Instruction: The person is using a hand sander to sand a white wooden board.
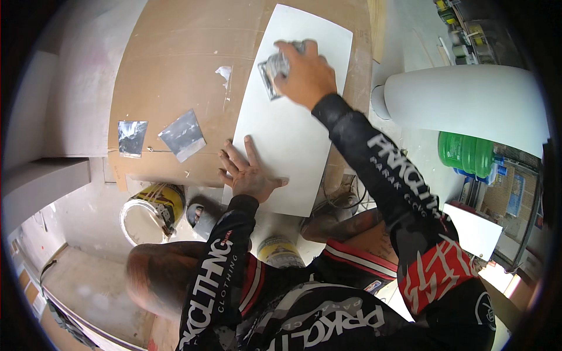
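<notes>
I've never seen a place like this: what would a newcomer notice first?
Probably the long white board, lying on brown cardboard in the middle. In its far half, the right hand grips a grey pad, while the left hand rests on the near half, fingers spread. Off to the right, a bright green bottle also draws the eye.

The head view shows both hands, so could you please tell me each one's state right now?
Left hand: open, spread over the white board's left edge.
Right hand: closed on a grey-and-white pad, over the board.
</notes>
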The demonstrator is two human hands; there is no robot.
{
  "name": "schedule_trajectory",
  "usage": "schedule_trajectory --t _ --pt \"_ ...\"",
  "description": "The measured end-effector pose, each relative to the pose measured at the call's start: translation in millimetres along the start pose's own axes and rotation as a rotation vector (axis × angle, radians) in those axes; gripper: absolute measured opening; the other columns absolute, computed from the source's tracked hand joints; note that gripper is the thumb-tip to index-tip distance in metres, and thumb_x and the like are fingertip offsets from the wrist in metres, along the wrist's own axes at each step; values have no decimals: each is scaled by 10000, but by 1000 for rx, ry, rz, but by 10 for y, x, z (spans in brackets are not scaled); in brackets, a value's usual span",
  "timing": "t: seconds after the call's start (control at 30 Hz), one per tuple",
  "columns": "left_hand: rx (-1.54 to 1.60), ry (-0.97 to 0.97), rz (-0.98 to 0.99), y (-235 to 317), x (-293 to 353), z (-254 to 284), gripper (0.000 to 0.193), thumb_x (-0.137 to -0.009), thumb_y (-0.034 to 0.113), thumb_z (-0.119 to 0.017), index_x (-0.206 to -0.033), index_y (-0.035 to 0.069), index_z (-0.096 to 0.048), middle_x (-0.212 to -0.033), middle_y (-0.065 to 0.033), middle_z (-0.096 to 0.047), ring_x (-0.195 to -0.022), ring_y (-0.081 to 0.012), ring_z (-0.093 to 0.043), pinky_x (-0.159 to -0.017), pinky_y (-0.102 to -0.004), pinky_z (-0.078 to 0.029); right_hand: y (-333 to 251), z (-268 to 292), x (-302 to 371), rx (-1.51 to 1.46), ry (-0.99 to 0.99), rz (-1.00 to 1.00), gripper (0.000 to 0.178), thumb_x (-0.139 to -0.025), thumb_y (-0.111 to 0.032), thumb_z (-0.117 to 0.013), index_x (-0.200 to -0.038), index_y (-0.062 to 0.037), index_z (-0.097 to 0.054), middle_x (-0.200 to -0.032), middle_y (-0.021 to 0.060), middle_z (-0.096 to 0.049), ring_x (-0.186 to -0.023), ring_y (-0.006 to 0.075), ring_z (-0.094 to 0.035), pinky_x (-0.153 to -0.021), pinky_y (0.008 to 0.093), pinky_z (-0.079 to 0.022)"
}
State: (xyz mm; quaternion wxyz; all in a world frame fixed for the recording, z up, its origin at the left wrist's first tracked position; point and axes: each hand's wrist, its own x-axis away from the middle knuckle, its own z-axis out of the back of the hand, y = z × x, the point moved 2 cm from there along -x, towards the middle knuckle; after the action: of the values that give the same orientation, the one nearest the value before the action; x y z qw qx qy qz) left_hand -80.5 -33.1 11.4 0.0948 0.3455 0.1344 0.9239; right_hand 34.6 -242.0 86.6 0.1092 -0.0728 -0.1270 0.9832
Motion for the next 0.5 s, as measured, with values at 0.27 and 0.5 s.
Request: schedule_trajectory --t 0.27,0.5 --pt "-7 -16 2 13 23 30 1517 -618 675 -888 -1658 117 65 -1639 -387 134 -1510 -621 48 -1110 -790 -134 -81 154 407 13 -16 -11 641 -777 -243 -775 -1388 -288 -587 -1292 181 -504 -998 454 -653 -838 518 -589" --pt "10 -56 16 15 -3 30 1514 -631 654 -893 -1654 108 81 -1633 -383 172 -1505 -628 72 -1110 -794 -120 423 -27 -452 52 89 -76 689 -764 -327 -785 -1419 -296 -576 -1317 205 -518 -1036 473 -660 -914 550 -558"
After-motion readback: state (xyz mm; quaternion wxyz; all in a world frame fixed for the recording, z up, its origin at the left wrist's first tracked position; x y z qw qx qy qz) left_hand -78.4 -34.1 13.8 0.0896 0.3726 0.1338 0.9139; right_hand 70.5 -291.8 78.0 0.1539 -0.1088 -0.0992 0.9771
